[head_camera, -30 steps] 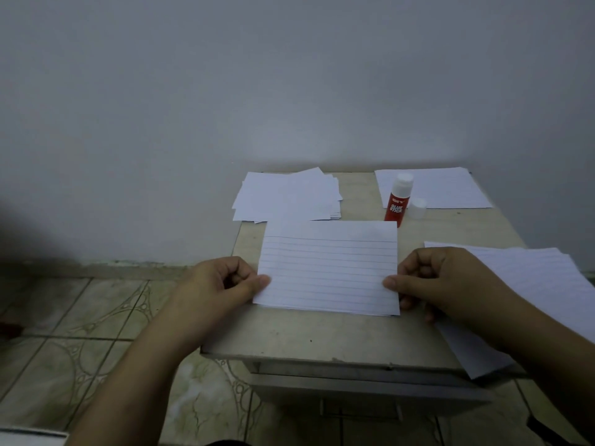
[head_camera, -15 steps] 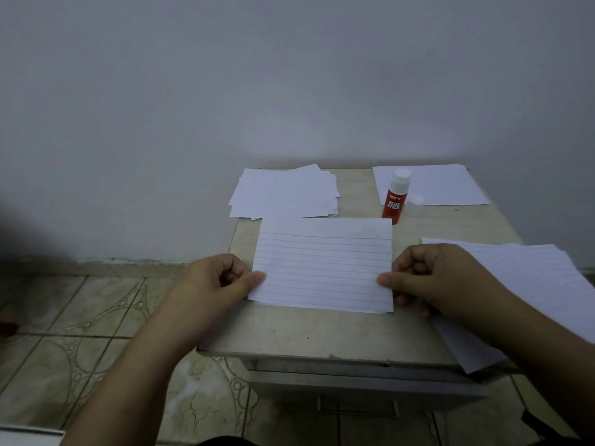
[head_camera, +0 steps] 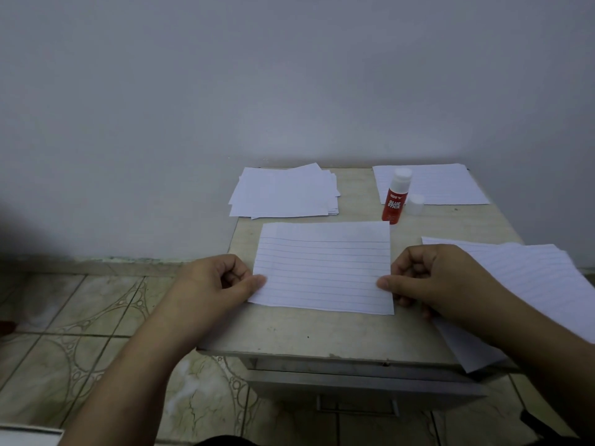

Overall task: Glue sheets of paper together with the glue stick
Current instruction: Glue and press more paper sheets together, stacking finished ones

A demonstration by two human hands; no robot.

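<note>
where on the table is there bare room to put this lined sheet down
Bare table runs along the near edge, below the lined sheet that the left hand and right hand hold. A narrow strip lies between the paper stack and the glue stick. The right side is crowded by the overhanging sheets.

Dim, flat bluish light, soft shadow at left wall, mild wide-angle bending, slightly soft focus
</note>
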